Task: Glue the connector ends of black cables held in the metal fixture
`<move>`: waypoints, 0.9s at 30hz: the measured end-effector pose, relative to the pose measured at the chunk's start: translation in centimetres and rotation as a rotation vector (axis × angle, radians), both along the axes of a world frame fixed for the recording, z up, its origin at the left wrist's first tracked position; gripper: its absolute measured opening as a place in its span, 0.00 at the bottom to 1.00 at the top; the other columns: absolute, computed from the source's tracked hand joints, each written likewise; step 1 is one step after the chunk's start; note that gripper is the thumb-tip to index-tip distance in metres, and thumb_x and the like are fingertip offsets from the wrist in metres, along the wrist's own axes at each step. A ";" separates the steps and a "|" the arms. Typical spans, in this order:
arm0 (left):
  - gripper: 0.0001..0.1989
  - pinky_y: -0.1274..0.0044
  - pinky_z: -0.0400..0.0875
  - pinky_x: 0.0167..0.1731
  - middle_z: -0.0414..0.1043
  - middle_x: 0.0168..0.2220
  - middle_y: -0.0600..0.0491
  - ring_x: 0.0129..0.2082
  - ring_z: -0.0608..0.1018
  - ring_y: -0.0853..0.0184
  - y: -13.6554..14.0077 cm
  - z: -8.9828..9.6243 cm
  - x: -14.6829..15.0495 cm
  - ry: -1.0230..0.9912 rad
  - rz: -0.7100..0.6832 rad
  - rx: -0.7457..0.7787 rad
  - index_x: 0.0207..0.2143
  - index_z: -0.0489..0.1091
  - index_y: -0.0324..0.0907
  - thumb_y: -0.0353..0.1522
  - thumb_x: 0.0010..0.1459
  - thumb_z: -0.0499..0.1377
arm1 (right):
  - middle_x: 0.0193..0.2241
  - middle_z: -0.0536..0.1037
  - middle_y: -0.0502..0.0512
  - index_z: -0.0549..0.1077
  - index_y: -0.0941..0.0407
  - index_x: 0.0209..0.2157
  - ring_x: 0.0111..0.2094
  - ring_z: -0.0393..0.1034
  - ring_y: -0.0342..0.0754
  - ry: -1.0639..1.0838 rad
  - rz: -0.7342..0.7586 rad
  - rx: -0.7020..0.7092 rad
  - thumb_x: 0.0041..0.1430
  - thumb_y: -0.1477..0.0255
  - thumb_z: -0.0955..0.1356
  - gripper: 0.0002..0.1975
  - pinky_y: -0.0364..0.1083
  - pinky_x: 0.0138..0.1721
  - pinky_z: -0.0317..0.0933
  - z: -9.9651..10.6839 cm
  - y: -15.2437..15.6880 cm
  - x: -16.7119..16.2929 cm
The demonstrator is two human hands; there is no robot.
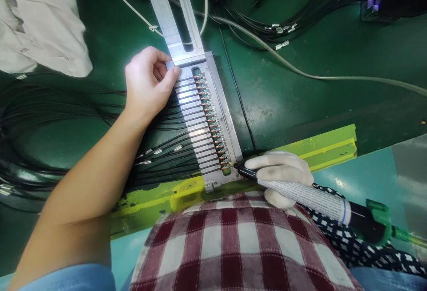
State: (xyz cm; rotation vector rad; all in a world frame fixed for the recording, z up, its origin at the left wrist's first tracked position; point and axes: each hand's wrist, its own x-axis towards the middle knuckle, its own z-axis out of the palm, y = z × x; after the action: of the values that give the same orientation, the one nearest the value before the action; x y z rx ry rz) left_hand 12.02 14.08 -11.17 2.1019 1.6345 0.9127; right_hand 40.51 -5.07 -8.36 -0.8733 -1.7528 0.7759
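Observation:
A metal wire fixture (196, 124) lies slanted on the green table. Black wires (190, 117) run across it side by side, their stripped copper ends and metal terminals (213, 126) lined up over a long slot. Bare, my left hand (150, 80) pinches the fixture's upper left corner between thumb and fingers. My right hand (283, 173), in a white glove, is wrapped round a dispensing syringe (310, 197) with a printed label, a black nozzle and a green cap with a hose. The nozzle tip points at the lowest terminals; whether it touches them I cannot tell.
A hinged metal frame (163, 11) rises from the fixture's top end. Bundled black wires (50, 104) lie at left, more terminated wires (280, 29) at upper right. A grey cable (300, 73) crosses the table. White cloth (43, 20) lies upper left; a yellow-green strip (327, 149) edges the front.

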 end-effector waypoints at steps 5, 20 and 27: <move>0.09 0.76 0.68 0.32 0.62 0.25 0.59 0.24 0.65 0.75 0.1 -0.2 -0.1 -0.004 -0.005 -0.002 0.35 0.69 0.39 0.34 0.53 0.63 | 0.40 0.82 0.58 0.76 0.57 0.38 0.37 0.79 0.48 0.002 0.001 0.000 0.59 0.75 0.69 0.05 0.44 0.36 0.76 0.1 0.1 0.0; 0.09 0.77 0.71 0.35 0.61 0.25 0.60 0.24 0.65 0.77 0.0 0.2 0.1 0.034 0.015 -0.027 0.36 0.70 0.35 0.32 0.54 0.62 | 0.43 0.82 0.57 0.75 0.55 0.41 0.36 0.78 0.49 -0.006 0.066 -0.030 0.55 0.75 0.69 0.10 0.47 0.34 0.74 -0.2 -1.0 0.8; 0.16 0.74 0.73 0.39 0.60 0.26 0.59 0.26 0.68 0.76 0.1 0.1 -0.1 0.072 -0.002 -0.036 0.37 0.69 0.34 0.41 0.58 0.61 | 0.41 0.82 0.58 0.75 0.56 0.39 0.34 0.79 0.49 -0.008 0.041 -0.011 0.55 0.75 0.69 0.09 0.48 0.35 0.74 -0.5 -1.0 0.7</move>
State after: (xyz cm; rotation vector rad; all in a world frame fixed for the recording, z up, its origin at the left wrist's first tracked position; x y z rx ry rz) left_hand 11.96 14.18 -11.11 2.1343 1.6705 0.8096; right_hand 41.22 -6.06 -8.81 -0.8514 -1.7802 0.8098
